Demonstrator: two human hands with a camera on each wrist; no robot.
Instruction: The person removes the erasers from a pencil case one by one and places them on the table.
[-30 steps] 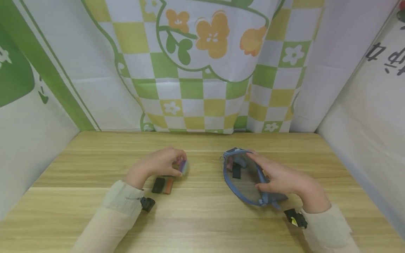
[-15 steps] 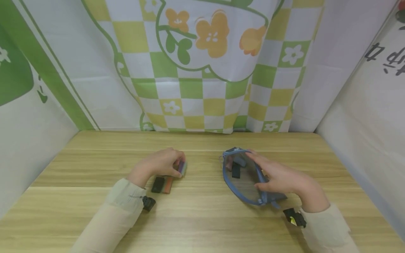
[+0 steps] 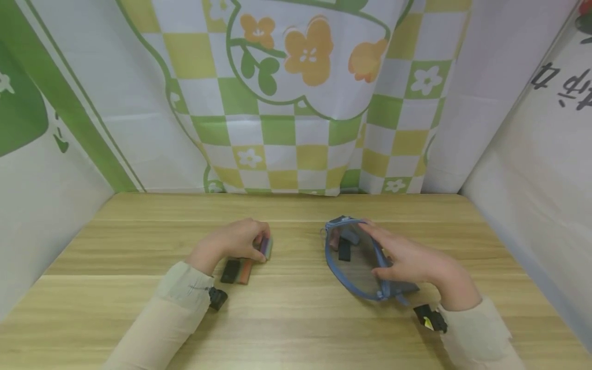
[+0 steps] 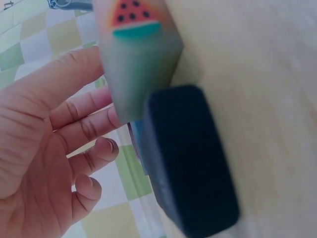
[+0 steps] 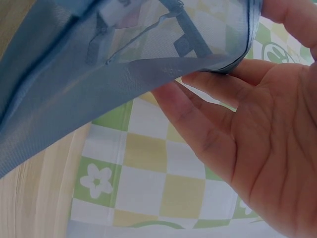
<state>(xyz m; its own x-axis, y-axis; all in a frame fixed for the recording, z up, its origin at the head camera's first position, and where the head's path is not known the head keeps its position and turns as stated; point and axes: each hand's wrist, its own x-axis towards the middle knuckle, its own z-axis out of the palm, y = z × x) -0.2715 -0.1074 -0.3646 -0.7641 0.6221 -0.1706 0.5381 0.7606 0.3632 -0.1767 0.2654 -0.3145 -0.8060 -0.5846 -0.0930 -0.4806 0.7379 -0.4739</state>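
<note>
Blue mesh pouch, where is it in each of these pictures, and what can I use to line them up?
Head view: blue mesh pouch right of centre, at the right hand.
Left wrist view: only what looks like a bit of the pouch, cut off at the top edge, left of centre.
Right wrist view: large, filling the upper left.
Shared landmark: the green-and-yellow checked cloth, visible in all three.

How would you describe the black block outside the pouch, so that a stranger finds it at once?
On the wooden table, find the person's left hand. Just on the near side of this hand lies the black block, beside an orange-sided block. Its dark colour sets it apart from that neighbour, while the other black block lies inside the blue mesh pouch.
</note>
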